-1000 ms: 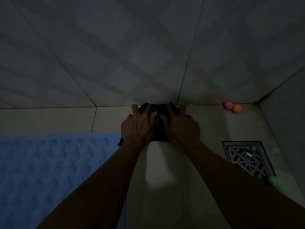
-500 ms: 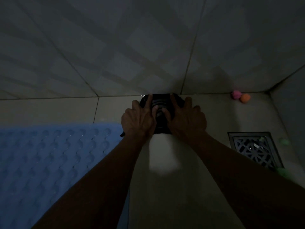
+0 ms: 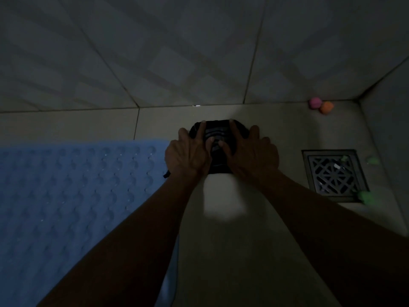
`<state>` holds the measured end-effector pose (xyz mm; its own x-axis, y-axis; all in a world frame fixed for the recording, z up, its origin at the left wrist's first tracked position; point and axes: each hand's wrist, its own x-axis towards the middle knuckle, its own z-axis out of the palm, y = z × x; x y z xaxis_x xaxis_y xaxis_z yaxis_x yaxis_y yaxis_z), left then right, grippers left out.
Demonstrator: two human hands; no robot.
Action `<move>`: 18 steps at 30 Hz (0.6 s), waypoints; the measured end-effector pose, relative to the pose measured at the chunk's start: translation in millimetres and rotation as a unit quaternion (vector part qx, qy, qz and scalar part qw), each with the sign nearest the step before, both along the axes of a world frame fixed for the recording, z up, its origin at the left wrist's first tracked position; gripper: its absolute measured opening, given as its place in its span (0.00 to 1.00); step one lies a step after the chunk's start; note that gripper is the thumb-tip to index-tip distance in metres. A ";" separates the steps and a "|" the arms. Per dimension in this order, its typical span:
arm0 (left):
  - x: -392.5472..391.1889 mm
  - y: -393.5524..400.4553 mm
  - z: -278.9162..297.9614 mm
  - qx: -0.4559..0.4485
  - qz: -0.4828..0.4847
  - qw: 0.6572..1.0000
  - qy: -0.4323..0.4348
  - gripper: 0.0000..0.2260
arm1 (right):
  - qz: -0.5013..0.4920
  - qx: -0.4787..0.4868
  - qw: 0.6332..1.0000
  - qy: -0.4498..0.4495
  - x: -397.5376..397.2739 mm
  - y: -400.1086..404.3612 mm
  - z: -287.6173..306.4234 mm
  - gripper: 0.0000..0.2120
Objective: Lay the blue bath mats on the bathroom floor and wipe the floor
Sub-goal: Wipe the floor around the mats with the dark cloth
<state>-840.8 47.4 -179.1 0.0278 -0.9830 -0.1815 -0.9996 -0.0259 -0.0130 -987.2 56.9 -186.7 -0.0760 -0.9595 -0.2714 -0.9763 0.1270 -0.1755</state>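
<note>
Pressing a dark wiping cloth (image 3: 219, 147) flat against the floor tile (image 3: 254, 240), the left hand (image 3: 188, 154) and the right hand (image 3: 252, 156) lie side by side on top of it, fingers stretched forward and spread rather than curled round the fabric, so neither hand clutches it; they bear down on it with flat fingers. The cloth sits bunched into a compact wad near the foot of the tiled wall (image 3: 177, 52), with a small tail of it poking out beside the left wrist. It looks soft and limp, light enough to slide easily, and probably prone to rolling up or slipping out from under the palms if pushed unevenly; steady downward weight through both palms over its middle seems the surest way to control it, and a pinch at a folded edge would serve to lift it. Just left of the cloth lies a blue bath mat (image 3: 73, 196), bumpy-surfaced and already spread flat on the floor, its near corner almost touching the left wrist. Right of the cloth, well apart, is a dark floor drain (image 3: 334, 173) with pale green bits (image 3: 366, 197) around its grate. Beyond the drain, in the corner by the wall, rest a pink ball (image 3: 315, 103) and an orange ball (image 3: 326, 108), touching.
</note>
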 end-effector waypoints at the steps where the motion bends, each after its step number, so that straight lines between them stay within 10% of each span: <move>1: 1.2 5.1 -0.5 0.003 0.000 1.000 0.000 0.27 | 0.002 0.008 1.000 -0.003 0.4 4.7 0.6 0.34; 18: 13.2 76.1 -0.1 0.007 0.034 0.998 0.058 0.26 | -0.011 0.020 1.000 -0.018 10.5 73.5 5.4 0.33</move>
